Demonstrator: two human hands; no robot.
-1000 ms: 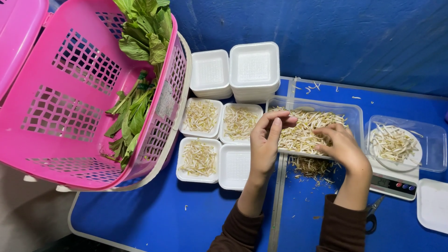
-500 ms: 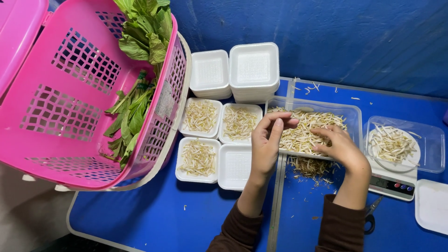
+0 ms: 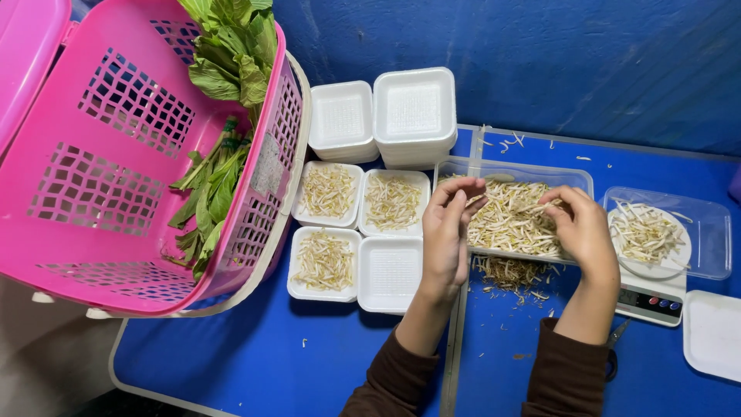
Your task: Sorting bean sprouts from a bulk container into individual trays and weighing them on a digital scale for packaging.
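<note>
Surface: blue table.
L hand: fingers curled, pinching bean sprouts in clear tray.
R hand: fingers half-closed, touching sprouts.

A pink basket holds leafy greens. 2 stacks of white foam trays stand behind 3 filled trays on the blue table.
</note>
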